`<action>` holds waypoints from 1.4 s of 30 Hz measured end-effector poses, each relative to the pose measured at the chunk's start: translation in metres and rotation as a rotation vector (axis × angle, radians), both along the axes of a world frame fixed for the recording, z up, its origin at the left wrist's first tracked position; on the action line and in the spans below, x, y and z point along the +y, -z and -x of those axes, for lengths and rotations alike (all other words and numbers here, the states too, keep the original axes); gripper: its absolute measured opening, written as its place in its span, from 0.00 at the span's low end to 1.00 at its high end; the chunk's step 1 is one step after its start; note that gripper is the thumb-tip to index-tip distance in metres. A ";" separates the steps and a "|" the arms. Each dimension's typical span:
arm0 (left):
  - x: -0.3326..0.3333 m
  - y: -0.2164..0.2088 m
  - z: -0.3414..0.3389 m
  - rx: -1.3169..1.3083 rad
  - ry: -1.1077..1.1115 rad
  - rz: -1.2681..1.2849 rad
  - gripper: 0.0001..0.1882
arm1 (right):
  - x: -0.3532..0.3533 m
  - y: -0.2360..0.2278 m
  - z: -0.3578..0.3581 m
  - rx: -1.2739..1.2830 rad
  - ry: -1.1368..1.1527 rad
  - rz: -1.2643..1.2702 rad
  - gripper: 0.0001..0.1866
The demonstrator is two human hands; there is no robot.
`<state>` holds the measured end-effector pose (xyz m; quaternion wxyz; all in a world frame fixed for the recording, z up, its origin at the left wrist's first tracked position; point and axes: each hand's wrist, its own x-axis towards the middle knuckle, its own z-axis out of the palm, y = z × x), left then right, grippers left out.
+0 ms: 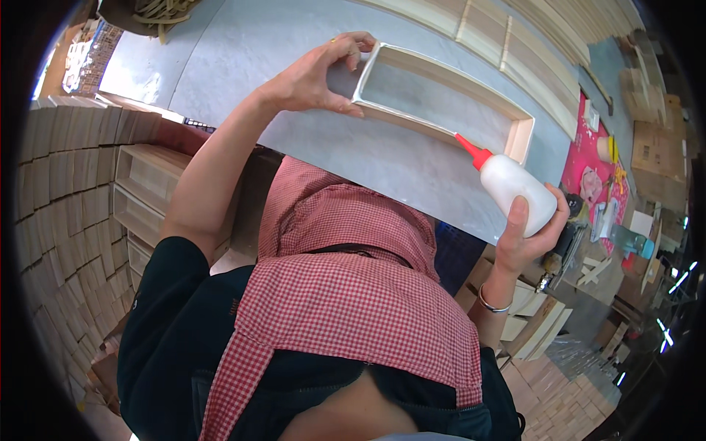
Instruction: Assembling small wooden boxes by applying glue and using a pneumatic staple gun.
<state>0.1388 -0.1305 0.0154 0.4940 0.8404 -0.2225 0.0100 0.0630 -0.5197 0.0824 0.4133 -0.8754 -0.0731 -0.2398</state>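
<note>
The wooden frame lies on the table, its short left end between the thumb and fingers of the left hand, spread wide and clamped on its corners. The right hand has its fingers around a white bottle (red nozzle at the frame's near side).

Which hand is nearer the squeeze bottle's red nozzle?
Right. The right hand grips the squeeze bottle behind its red nozzle; the left hand is farther, at the left end of the wooden frame.
</note>
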 end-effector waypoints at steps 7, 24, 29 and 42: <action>0.000 0.003 0.000 -0.038 0.004 0.022 0.35 | -0.032 -0.003 0.008 -0.008 0.119 0.049 0.27; 0.002 0.000 0.000 0.022 0.027 0.068 0.35 | -0.076 -0.002 0.010 -0.017 0.337 -0.031 0.25; -0.001 0.001 -0.004 0.044 0.010 0.085 0.35 | -0.089 0.020 -0.016 -0.021 0.486 -0.373 0.25; -0.010 -0.007 0.006 0.173 0.020 0.229 0.34 | -0.221 0.053 -0.235 0.212 0.657 0.075 0.29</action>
